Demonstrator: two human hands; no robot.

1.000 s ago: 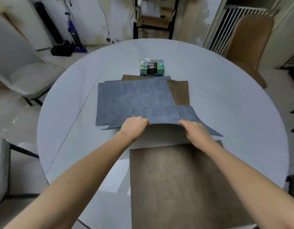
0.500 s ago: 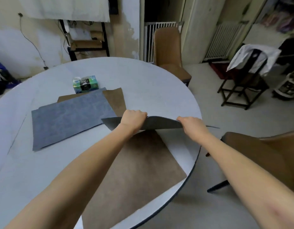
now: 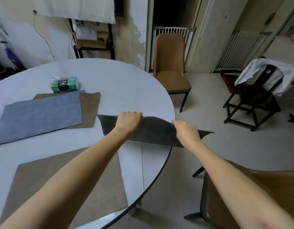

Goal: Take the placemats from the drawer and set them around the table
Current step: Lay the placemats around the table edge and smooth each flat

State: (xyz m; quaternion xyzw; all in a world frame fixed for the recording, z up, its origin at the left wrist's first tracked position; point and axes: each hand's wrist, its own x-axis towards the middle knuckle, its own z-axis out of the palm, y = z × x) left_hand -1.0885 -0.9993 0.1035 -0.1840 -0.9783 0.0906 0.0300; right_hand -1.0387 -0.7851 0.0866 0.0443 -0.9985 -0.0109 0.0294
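I hold a dark grey placemat (image 3: 152, 131) in the air over the right edge of the round white table (image 3: 119, 83). My left hand (image 3: 129, 120) grips its far edge, and my right hand (image 3: 185, 132) grips the same edge further right; the mat sags between them and its right corner hangs past the rim. A brown placemat (image 3: 100, 184) lies flat at the near edge under my left forearm. A stack of blue-grey placemats (image 3: 39, 116) over a brown one (image 3: 90, 109) lies at the left.
A green tissue pack (image 3: 64, 84) sits behind the stack. One brown chair (image 3: 170, 63) stands beyond the table, another (image 3: 258, 195) close at my right. A dark stool with white cloth (image 3: 261, 90) stands at far right.
The view has swung right. Both hands lifted the grey mat off the stack and carried it rightward to the table's right edge.
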